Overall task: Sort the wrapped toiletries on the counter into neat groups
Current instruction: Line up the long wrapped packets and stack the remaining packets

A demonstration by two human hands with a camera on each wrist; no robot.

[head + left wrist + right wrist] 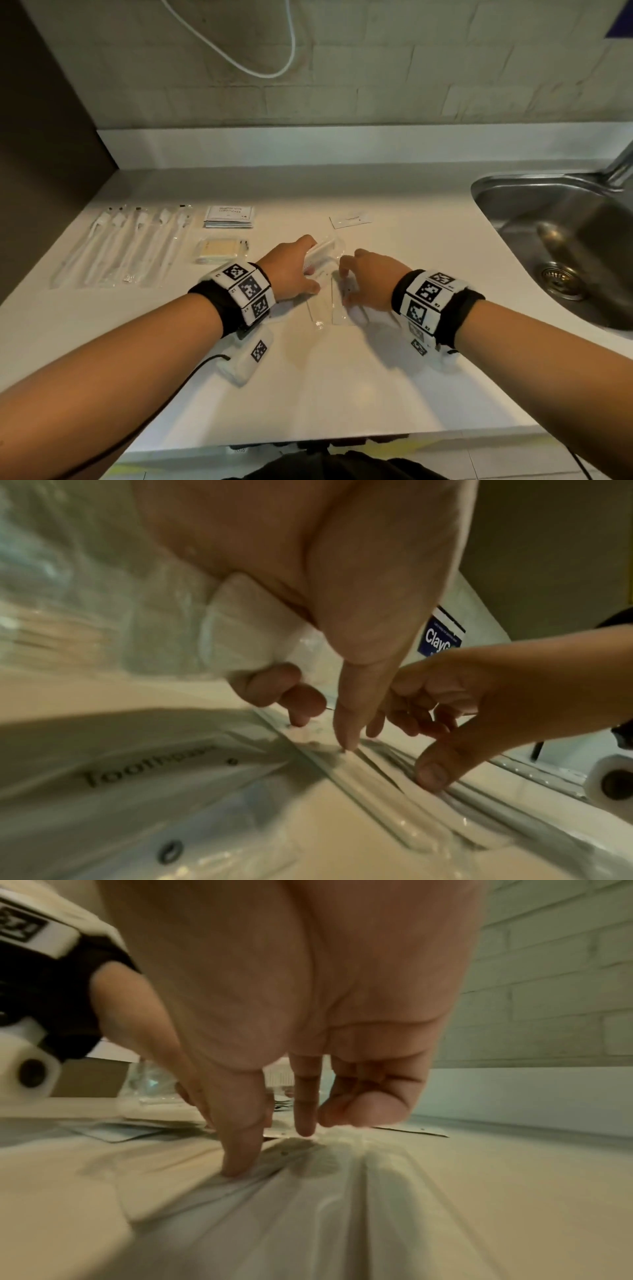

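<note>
On the white counter (342, 377) my left hand (303, 274) grips a white comb in clear wrap (320, 253), lifted and tilted. In the left wrist view the wrapped comb (246, 631) sits in the palm while the thumb (346, 734) points down onto long clear packets (394, 804). My right hand (346, 286) presses those clear packets (325, 308) with its thumb (236, 1164) and index finger (304, 1123); its other fingers are curled. A white toothpaste sachet (137, 767) lies under my left wrist.
Several wrapped toothbrushes (126, 246) lie in a row at the left. Beside them are a stack of shampoo sachets (229, 216) and a cotton-bud pack (221, 250). A single sachet (351, 219) lies behind my hands. A steel sink (513, 192) is at the right.
</note>
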